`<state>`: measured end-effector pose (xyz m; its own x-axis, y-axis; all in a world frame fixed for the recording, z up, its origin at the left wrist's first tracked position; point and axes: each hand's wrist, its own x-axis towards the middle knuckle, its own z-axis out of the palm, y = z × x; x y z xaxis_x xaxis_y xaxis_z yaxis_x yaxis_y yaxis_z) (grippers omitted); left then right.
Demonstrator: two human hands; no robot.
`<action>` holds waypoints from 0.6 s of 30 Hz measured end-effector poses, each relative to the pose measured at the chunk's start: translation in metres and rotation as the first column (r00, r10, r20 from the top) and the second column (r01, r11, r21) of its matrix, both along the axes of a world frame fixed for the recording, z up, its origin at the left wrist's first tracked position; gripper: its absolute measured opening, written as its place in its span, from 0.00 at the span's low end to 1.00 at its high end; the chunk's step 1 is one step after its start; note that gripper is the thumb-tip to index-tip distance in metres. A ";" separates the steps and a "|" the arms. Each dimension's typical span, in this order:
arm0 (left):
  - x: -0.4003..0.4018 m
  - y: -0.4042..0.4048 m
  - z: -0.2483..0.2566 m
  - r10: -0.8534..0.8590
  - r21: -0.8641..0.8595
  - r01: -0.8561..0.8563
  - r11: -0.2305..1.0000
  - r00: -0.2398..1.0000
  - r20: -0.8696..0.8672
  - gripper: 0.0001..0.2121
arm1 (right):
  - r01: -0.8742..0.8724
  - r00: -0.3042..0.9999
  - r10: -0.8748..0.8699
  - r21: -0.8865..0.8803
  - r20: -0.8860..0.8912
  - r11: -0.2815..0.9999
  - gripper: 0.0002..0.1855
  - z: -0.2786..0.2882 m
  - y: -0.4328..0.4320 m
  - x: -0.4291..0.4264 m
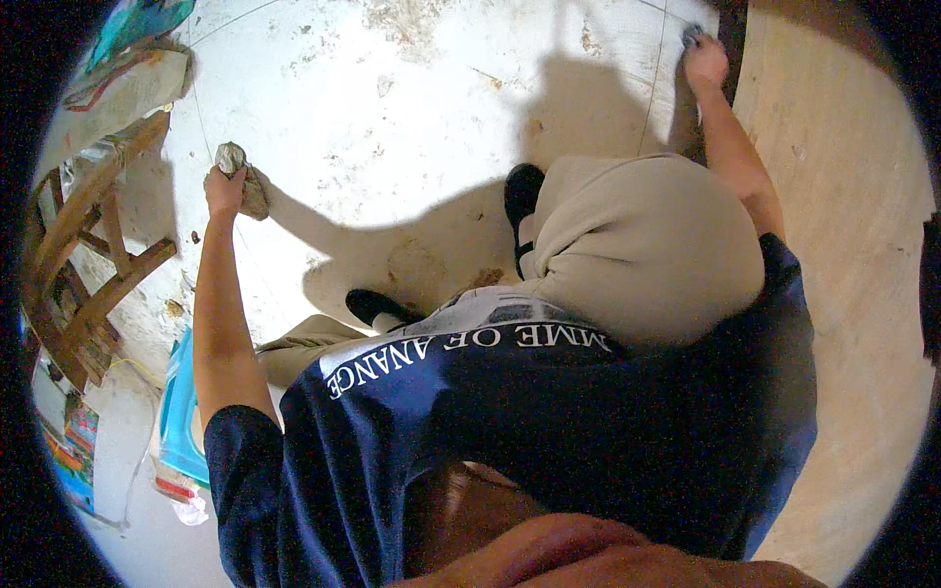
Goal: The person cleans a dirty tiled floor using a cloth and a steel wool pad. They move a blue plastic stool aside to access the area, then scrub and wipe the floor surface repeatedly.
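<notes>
At the left of the head view, my left hand [225,189] is closed on a crumpled grey-brown cloth [253,197], bunched above and beside the fingers, low over or on the stained white floor [353,103]. Far off at the upper right, my right hand [706,62] grips a small dark object [692,34] beside the dark strip at the foot of the tan surface; what it is cannot be told. My two arms are spread wide. Between them lie my bent knee in beige trousers [647,242] and my dark slippers, with my shadow on the floor.
A wooden frame [110,272] with crossing bars stands at the left, below a pale slab or board [132,103] with coloured cloth over it. A light-blue plastic item [180,411] is by my left elbow. A tan panel or wall [831,242] runs along the right.
</notes>
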<state>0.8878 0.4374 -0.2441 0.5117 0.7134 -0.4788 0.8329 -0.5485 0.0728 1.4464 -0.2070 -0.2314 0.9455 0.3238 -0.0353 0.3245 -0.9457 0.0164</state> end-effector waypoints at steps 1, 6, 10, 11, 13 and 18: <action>-0.001 0.002 -0.002 0.016 -0.002 -0.016 1.000 1.000 0.005 0.24 | 0.108 0.994 -0.110 -0.117 -0.015 0.987 0.16 0.010 -0.003 0.003; 0.000 0.008 -0.013 -0.009 -0.016 0.009 1.000 0.999 -0.054 0.26 | -0.322 0.822 0.568 0.852 0.036 0.412 0.10 -0.104 0.045 -0.094; 0.002 0.006 -0.006 0.032 0.007 -0.032 0.999 0.998 -0.062 0.27 | -0.380 0.878 0.472 0.483 -0.080 0.789 0.08 -0.013 0.116 -0.103; 0.004 0.007 -0.005 0.033 0.015 -0.032 0.999 0.997 -0.072 0.27 | -0.320 0.919 0.391 0.509 -0.037 0.799 0.08 -0.017 0.111 -0.086; -0.011 0.009 -0.005 0.067 0.019 -0.066 0.998 0.995 -0.077 0.25 | -0.273 0.957 0.289 0.433 0.029 0.859 0.03 0.025 0.136 -0.059; -0.008 -0.003 -0.009 0.069 -0.067 -0.065 0.996 0.996 0.055 0.23 | -0.568 0.759 0.650 0.453 -0.035 0.687 0.08 -0.038 0.101 -0.103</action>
<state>0.8793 0.4341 -0.2535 0.4916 0.7152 -0.4967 0.8610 -0.4845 0.1546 1.3435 -0.1062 -0.2697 0.5222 0.8488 0.0825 0.7887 -0.4439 -0.4254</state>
